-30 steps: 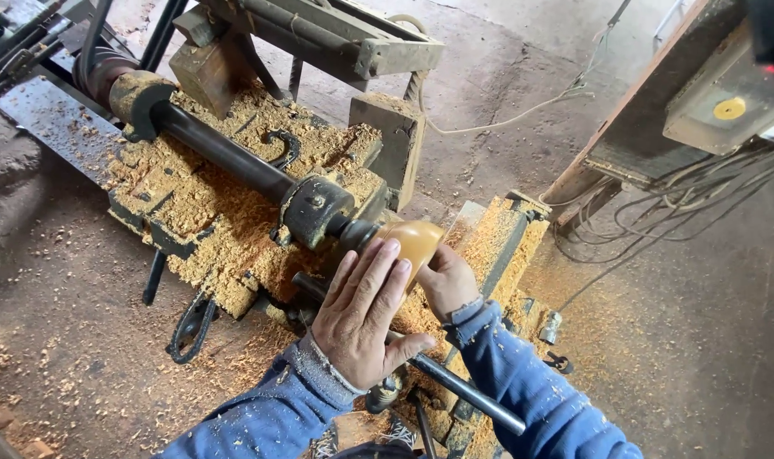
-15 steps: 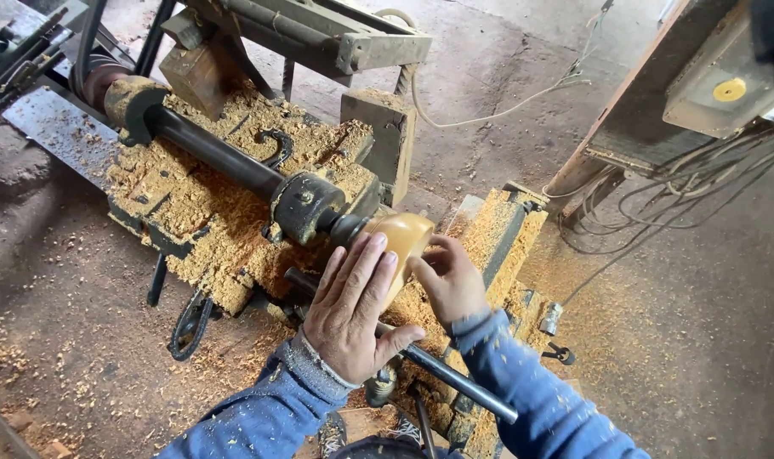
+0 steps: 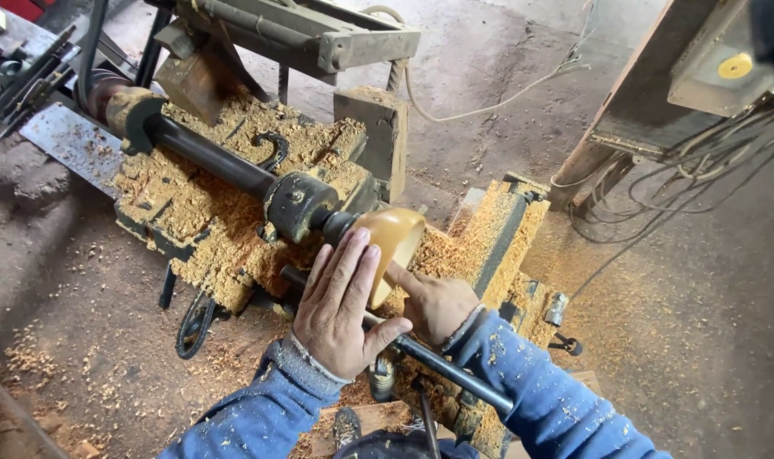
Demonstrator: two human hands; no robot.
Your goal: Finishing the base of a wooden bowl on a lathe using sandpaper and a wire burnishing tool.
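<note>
A small wooden bowl [image 3: 393, 242] sits on the end of a dark metal shaft [image 3: 213, 157] of a wood-turning machine [image 3: 259, 178]. The bowl is smooth and honey yellow, and its open mouth faces to the right, toward the person. It is round, with a thin rim. Piles of light wood shavings [image 3: 191, 212] cover the machine under it (they lie on the dirt floor [image 3: 89, 340] too).

The left hand [image 3: 340, 306] lies flat with its fingers straight and close together. The fingertips rest on the outside of the bowl, and the palm is over a long dark bar [image 3: 429, 361] that runs under both hands. This hand is open and grips nothing.

The right hand [image 3: 438, 302] is loosely curled. Its first finger points out and touches the rim of the bowl. It does not grip anything either. Both sleeves are blue with bits of sawdust on them.
</note>
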